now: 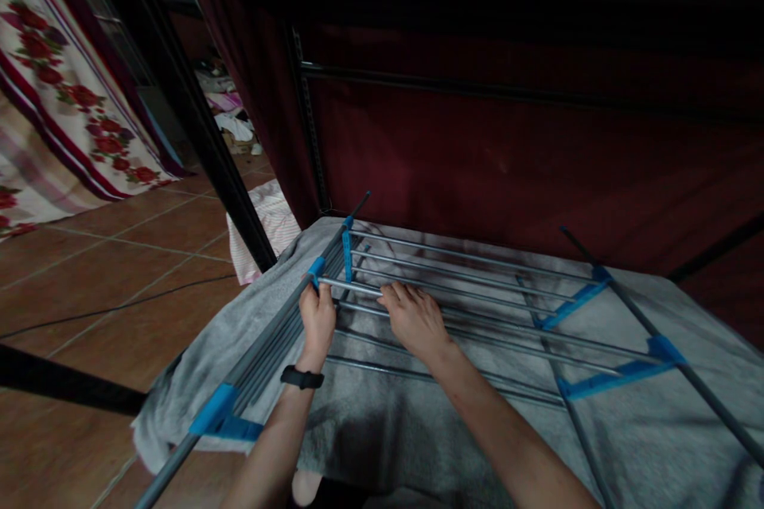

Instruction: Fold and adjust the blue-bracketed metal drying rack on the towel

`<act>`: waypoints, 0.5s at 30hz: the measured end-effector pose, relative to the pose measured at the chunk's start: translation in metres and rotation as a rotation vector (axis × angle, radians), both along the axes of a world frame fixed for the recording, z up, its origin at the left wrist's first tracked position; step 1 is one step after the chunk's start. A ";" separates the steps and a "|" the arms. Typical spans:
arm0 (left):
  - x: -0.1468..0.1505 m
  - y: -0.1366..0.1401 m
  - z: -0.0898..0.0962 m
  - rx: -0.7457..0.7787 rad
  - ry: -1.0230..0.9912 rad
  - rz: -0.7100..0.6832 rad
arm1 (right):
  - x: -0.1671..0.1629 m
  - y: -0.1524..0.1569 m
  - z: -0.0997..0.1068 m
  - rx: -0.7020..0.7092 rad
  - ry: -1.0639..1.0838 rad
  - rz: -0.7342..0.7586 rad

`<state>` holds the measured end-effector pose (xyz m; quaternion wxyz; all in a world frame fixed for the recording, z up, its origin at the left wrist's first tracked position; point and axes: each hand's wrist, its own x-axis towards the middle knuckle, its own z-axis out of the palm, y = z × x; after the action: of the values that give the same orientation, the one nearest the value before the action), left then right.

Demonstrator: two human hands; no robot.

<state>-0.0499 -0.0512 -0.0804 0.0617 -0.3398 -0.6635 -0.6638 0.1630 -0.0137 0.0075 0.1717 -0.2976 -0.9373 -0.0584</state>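
Observation:
A folding clothes drying rack of grey metal rods (495, 286) with blue plastic brackets lies across a grey blanket (406, 429). My left hand (317, 318), with a black band on its wrist, is closed at the blue bracket (316, 270) on the rack's left side. Its fingertips are partly hidden beneath the rod end. To the right, my right hand (415, 320) is wrapped over one of the long rods, its fingers curled and partly out of sight. More blue brackets (621, 378) join the rods to the tubes on the right side.
A dark red curtain (507, 159) hangs behind the rack. Black metal posts (191, 111) frame the left side. Tiled floor (137, 270) with a dark cable (131, 305), a striped cloth (266, 223) and a floral curtain (77, 95) lie to the left.

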 end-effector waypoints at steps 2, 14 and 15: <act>0.000 0.000 0.001 -0.003 -0.003 0.004 | 0.000 -0.001 0.003 -0.033 -0.015 -0.004; -0.002 -0.002 0.011 -0.058 -0.018 0.011 | -0.001 -0.001 0.019 -0.244 -0.037 0.002; -0.002 -0.002 0.012 -0.064 -0.021 -0.005 | -0.002 0.000 0.019 -0.250 -0.036 0.008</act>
<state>-0.0522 -0.0535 -0.0680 0.0421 -0.3363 -0.6841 -0.6459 0.1610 -0.0140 0.0270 0.1166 -0.3117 -0.9414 0.0545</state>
